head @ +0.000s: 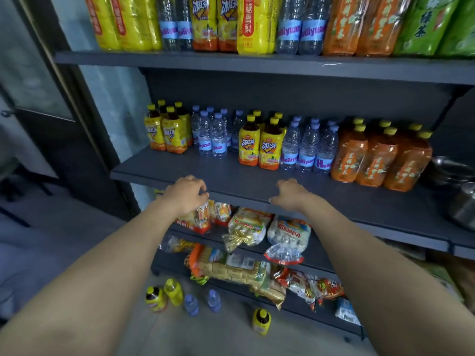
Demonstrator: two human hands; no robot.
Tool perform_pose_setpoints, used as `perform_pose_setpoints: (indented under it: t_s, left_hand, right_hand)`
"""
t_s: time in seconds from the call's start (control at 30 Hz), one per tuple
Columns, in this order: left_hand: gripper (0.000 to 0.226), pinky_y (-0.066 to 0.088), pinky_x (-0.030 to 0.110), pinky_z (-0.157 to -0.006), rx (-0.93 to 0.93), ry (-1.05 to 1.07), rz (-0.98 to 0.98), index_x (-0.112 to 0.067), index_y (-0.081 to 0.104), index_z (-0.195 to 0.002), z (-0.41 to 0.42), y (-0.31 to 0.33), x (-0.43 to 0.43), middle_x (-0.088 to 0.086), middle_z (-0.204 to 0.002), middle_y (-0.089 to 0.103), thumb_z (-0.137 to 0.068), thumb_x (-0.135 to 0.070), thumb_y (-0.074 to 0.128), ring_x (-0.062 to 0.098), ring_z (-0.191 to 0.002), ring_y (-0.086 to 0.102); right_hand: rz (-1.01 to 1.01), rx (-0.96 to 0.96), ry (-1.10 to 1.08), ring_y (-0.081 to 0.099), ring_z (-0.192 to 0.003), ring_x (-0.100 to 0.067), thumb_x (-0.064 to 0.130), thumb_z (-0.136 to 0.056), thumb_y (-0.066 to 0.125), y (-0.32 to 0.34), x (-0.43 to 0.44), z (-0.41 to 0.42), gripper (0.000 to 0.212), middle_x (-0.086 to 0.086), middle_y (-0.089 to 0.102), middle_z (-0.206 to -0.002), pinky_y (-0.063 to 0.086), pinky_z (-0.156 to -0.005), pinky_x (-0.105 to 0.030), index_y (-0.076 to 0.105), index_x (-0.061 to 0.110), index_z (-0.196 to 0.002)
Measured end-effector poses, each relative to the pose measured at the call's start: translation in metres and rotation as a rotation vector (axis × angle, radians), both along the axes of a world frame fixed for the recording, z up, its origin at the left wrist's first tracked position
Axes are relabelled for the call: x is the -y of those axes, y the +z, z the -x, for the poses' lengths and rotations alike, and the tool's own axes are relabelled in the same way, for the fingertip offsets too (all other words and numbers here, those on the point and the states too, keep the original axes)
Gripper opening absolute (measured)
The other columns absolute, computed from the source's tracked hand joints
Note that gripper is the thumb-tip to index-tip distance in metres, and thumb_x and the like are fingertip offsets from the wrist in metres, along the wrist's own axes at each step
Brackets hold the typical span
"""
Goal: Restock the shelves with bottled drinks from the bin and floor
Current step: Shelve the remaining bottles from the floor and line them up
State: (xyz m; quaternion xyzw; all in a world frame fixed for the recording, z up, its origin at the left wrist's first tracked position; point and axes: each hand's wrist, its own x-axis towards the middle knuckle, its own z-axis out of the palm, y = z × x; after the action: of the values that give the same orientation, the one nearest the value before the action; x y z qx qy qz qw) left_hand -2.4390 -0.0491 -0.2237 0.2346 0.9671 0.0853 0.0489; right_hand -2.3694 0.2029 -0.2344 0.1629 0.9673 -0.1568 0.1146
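Both bare arms reach straight out, side by side, left hand [186, 195] curled into an empty fist, right hand [290, 195] palm down, fingers [282, 184] loosely bent.

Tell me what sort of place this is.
Probably a small shop or its stockroom: metal shelves carry sorted rows of bottled tea and water bottles, with bagged snacks on the shelf below.
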Motion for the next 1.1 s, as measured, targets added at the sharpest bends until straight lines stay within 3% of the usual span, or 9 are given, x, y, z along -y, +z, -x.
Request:
perform_pose_setpoints:
  t_s: [0.3, 0.43, 0.57, 0.73, 0.87, 1.0, 1.1]
  left_hand:
    - [0.036, 0.034, 0.034, -0.104, 0.015, 0.022, -0.025, -0.011, 0.052, -0.126, -0.047, -0.025, 0.031, 0.01, -0.14, 0.041, -0.096, -0.029, 0.044, 0.024, -0.133, 0.034]
    - [0.033, 0.04, 0.04, -0.1, 0.042, 0.014, -0.018, -0.015, 0.055, -0.121, -0.056, -0.051, 0.042, 0.006, -0.135, 0.046, -0.094, -0.032, 0.045, 0.024, -0.126, 0.041]
    - [0.032, 0.041, 0.041, -0.096, 0.072, -0.028, 0.011, -0.018, 0.054, -0.12, -0.069, -0.081, 0.048, -0.001, -0.129, 0.048, -0.094, -0.034, 0.045, 0.021, -0.121, 0.044]
    - [0.029, 0.043, 0.04, -0.094, 0.11, -0.067, -0.027, -0.011, 0.059, -0.113, -0.076, -0.123, 0.047, 0.008, -0.119, 0.054, -0.091, -0.028, 0.049, 0.027, -0.115, 0.05]
    - [0.027, 0.043, 0.038, -0.089, 0.137, -0.057, -0.006, -0.012, 0.059, -0.111, -0.089, -0.155, 0.035, 0.007, -0.121, 0.053, -0.091, -0.027, 0.049, 0.027, -0.116, 0.048]
    - [0.029, 0.043, 0.038, -0.094, 0.208, -0.057, 0.001, -0.012, 0.058, -0.117, -0.092, -0.193, 0.017, 0.008, -0.127, 0.052, -0.091, -0.024, 0.049, 0.026, -0.119, 0.046]
    - [0.032, 0.04, 0.033, -0.094, 0.257, -0.043, 0.014, -0.011, 0.057, -0.12, -0.088, -0.225, 0.003, 0.01, -0.128, 0.052, -0.091, -0.023, 0.049, 0.027, -0.119, 0.048]
  right_hand:
    - [0.003, 0.067, 0.065, 0.038, -0.127, -0.038, 0.044, -0.093, 0.049, -0.026, 0.038, -0.029, 0.064, -0.015, 0.025, -0.146, 0.035, -0.105, -0.052, 0.027, 0.012, -0.144]
    - [0.039, 0.065, 0.043, 0.044, -0.121, -0.035, 0.039, -0.092, 0.052, -0.042, 0.053, -0.042, 0.052, -0.016, 0.035, -0.14, 0.042, -0.098, -0.04, 0.039, 0.011, -0.134]
    - [0.002, 0.116, 0.027, 0.046, -0.12, -0.035, 0.035, -0.092, 0.054, -0.064, 0.067, -0.06, 0.056, -0.019, 0.033, -0.143, 0.041, -0.094, -0.035, 0.035, 0.008, -0.137]
    - [-0.002, 0.179, -0.029, 0.037, -0.128, -0.035, 0.034, -0.092, 0.053, -0.11, 0.071, -0.076, 0.054, -0.014, 0.033, -0.142, 0.031, -0.106, -0.053, 0.034, 0.014, -0.138]
    - [0.035, 0.222, -0.029, 0.041, -0.124, -0.036, 0.031, -0.091, 0.052, -0.149, 0.071, -0.084, 0.054, -0.015, 0.037, -0.137, 0.036, -0.102, -0.051, 0.035, 0.013, -0.139]
    - [0.091, 0.266, 0.007, 0.047, -0.118, -0.038, 0.027, -0.086, 0.06, -0.196, 0.06, -0.085, 0.052, -0.019, 0.043, -0.135, 0.043, -0.091, -0.039, 0.042, 0.009, -0.131]
    - [0.062, 0.344, 0.032, 0.046, -0.121, -0.037, 0.028, -0.084, 0.061, -0.233, 0.047, -0.081, 0.057, -0.019, 0.041, -0.138, 0.041, -0.099, -0.047, 0.039, 0.011, -0.135]
